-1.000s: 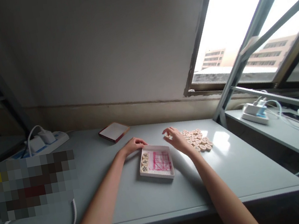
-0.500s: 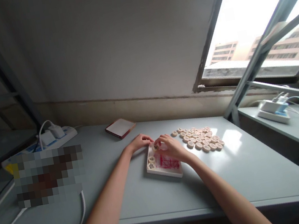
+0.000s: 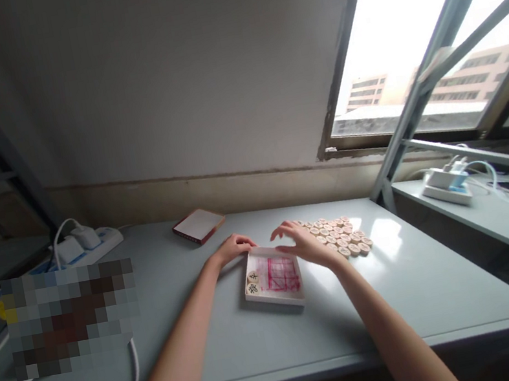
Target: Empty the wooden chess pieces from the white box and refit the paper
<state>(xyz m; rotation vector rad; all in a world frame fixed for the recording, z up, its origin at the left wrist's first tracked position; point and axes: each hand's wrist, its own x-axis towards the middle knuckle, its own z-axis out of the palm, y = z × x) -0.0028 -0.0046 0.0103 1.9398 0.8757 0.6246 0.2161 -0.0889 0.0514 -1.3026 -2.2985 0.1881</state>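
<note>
Only two pieces [image 3: 252, 276] lie in the box [image 3: 280, 302], against its left wall with most of the floor uncovered, while far more sit in a cluster [image 3: 341, 237] on the counter [image 3: 243, 350] to its right, so the greater part looks undone. The left hand [image 3: 232, 248] curls at the box's far left corner, its grip unclear; the right hand [image 3: 300, 243] hovers between box and cluster, fingers parted, nothing visibly held. The lid [image 3: 199, 225] lies apart, behind.
</note>
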